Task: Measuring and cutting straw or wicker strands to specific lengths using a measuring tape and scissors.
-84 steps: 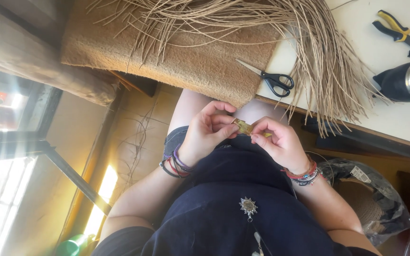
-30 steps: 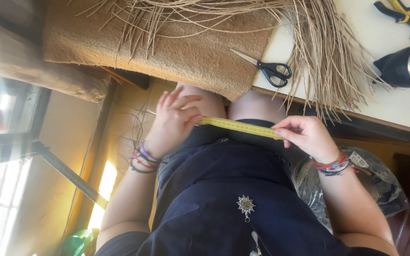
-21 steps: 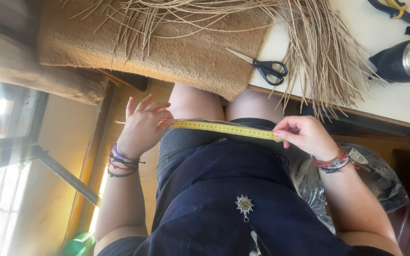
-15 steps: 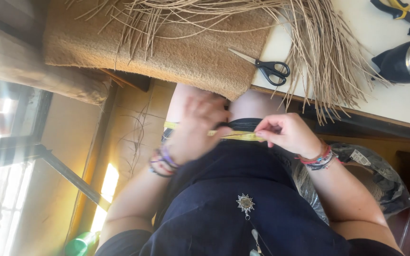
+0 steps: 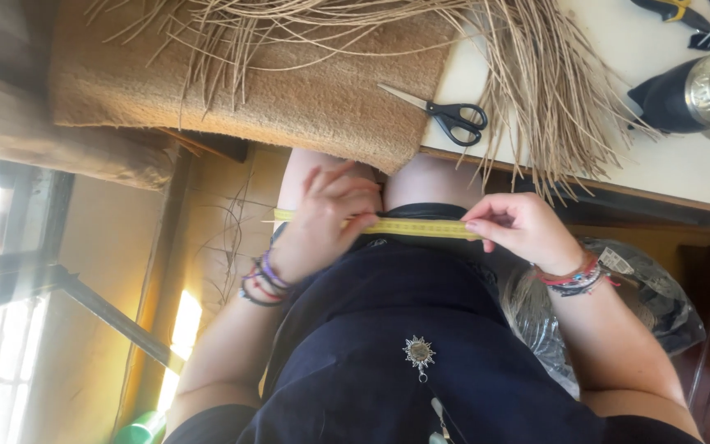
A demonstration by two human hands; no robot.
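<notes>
The right hand's (image 5: 519, 230) grip pinches one end of the yellow measuring tape (image 5: 417, 228). The left hand (image 5: 330, 218) presses it mid-length, fingers curled. Since half a second ago, the grips have moved apart.

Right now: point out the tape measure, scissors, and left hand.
tape measure (image 5: 421, 228), head view, middle of the yellow band
scissors (image 5: 456, 120), head view, black handles
left hand (image 5: 328, 215), head view, back of hand

Seated at the table, the person stretches a yellow tape measure (image 5: 421, 228) across the lap, left hand (image 5: 326, 218) pressing it flat and right hand (image 5: 519, 232) pinching its end, while black-handled scissors (image 5: 445, 113) and loose straw fibres (image 5: 536, 74) lie on the table (image 5: 667, 160) above.
</notes>
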